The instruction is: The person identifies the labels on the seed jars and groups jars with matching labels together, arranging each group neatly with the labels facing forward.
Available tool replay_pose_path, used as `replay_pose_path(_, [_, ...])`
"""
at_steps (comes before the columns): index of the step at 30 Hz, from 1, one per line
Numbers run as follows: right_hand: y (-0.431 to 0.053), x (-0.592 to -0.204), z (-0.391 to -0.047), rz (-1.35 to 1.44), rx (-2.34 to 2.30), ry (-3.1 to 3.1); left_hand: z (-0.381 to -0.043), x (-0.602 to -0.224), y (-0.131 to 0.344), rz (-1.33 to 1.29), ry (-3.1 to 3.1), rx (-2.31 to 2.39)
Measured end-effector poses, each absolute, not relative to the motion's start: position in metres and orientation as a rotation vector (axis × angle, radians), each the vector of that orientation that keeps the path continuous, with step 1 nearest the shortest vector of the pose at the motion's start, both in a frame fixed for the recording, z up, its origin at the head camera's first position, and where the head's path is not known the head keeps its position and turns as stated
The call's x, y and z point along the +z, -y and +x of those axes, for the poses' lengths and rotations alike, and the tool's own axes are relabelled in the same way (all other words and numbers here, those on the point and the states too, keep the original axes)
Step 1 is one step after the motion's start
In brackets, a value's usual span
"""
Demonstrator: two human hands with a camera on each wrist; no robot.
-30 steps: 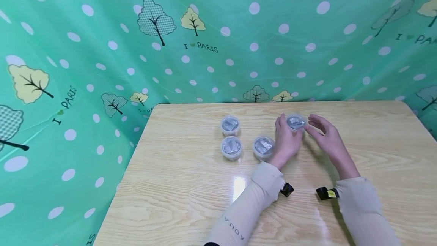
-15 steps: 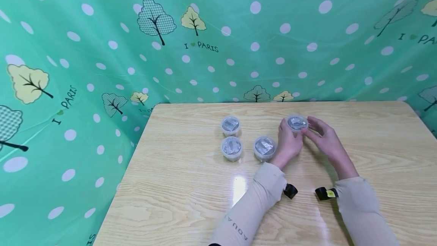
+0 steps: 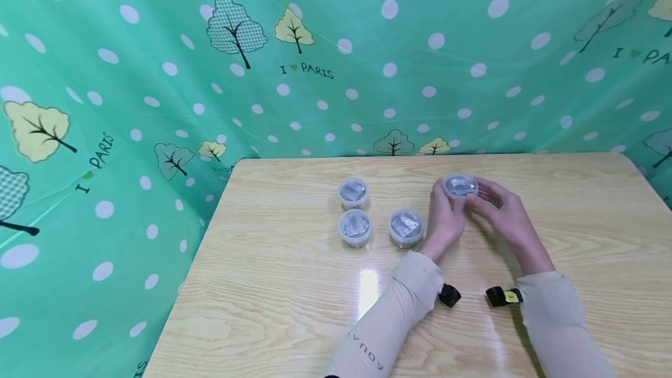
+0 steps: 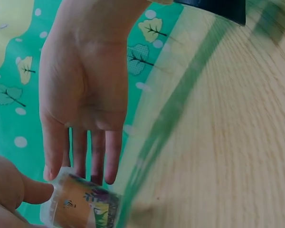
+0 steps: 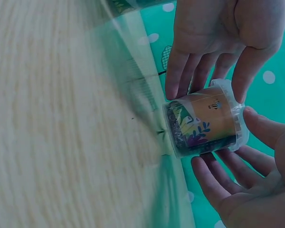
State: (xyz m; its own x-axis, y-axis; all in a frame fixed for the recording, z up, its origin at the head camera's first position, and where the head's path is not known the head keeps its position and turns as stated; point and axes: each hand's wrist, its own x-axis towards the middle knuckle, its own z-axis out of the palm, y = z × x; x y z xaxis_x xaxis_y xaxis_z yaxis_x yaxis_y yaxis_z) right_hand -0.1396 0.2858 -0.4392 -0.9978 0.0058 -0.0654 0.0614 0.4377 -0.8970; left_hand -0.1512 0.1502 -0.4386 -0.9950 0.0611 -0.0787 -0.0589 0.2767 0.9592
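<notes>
A small clear plastic cup (image 3: 460, 185) is between my two hands, with a silvery packet showing in its top. In the right wrist view the cup (image 5: 209, 116) has an orange label with a bee and leaves, a pale rim and dark contents. My left hand (image 3: 446, 221) grips it from the left, thumb at the rim and fingers along the side. From the right, my right hand (image 3: 505, 214) pinches it between thumb and fingers. Its base looks slightly off the wooden table (image 3: 252, 284).
Three similar cups stand upright to the left: a back cup (image 3: 353, 192), a front cup (image 3: 354, 227) close to it, and another cup (image 3: 406, 227) beside my left forearm. A green dotted cloth (image 3: 315, 127) hangs behind and left of the table.
Both hands have closed in on the cup, and it has risen slightly and shifted a little right. The other three cups stay in place.
</notes>
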Motion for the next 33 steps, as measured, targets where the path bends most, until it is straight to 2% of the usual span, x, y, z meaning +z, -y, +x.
replay_pose_path(12, [-0.283, -0.423, -0.134, 0.138, -1.688, -2.684, -0.146, -0.419, -0.141, 0.054, -2.405, 1.92])
replay_pose_path(24, [-0.278, -0.407, -0.127, 0.104, -2.143, -2.482, -0.141, -0.392, -0.124, 0.099, -2.307, 2.016])
replay_pose_path(33, [-0.268, -0.395, -0.122, 0.075, -2.193, -2.442, -0.136, -0.384, -0.108, 0.092, -2.234, 2.102])
